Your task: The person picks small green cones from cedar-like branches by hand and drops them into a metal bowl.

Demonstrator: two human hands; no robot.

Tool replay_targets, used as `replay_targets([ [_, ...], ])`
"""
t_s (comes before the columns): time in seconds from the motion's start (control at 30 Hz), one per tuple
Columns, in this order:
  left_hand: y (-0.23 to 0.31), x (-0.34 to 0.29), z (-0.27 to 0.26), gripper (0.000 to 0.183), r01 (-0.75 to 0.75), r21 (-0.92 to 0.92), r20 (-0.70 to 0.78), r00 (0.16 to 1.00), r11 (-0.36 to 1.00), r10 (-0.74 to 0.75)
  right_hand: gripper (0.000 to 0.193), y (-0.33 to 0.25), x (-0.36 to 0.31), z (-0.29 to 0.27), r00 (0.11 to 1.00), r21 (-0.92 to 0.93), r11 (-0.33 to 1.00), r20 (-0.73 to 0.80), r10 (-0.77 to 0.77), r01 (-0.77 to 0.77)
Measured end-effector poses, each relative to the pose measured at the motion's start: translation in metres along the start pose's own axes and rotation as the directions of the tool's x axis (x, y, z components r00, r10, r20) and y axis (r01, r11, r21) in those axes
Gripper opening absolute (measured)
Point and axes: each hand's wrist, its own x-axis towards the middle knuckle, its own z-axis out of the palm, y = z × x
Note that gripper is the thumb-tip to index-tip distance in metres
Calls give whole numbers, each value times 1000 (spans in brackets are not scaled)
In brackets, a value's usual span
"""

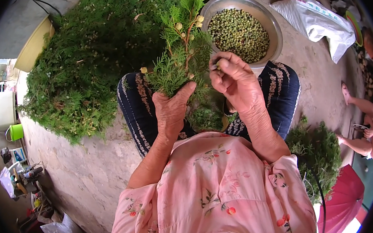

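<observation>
My left hand is closed round the lower end of a green conifer branch, whose reddish stem points up and away from me. A few pale yellowish cones sit among its sprays. Beside the branch, my right hand pinches a small green cone between thumb and fingers; part of it is hidden. Just beyond that hand stands a wide metal basin, holding many small round green cones.
A big heap of cut conifer branches lies at the left, with a yellow tub behind it. White sack at far right; another green pile and a red umbrella at lower right. Another person's legs show at the right edge.
</observation>
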Motion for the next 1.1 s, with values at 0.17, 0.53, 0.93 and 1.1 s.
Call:
replay_targets([
  [0.17,0,-3,-1,20,3,7,33,999,1000,-4,14,16,0,4,997,-659,749,22,-68,66],
  [0.53,1,-5,-9,20,20,0,86,996,1000,-19,14,24,10,2,948,-876,369,262,-179,311],
  [0.93,4,1,-12,30,184,-168,-107,973,969,-203,15,20,10,-24,992,-10,992,-18,122,-122],
  [1.1,-9,5,-8,35,216,-115,-149,961,970,-232,8,17,11,-59,990,170,985,-137,46,-22],
])
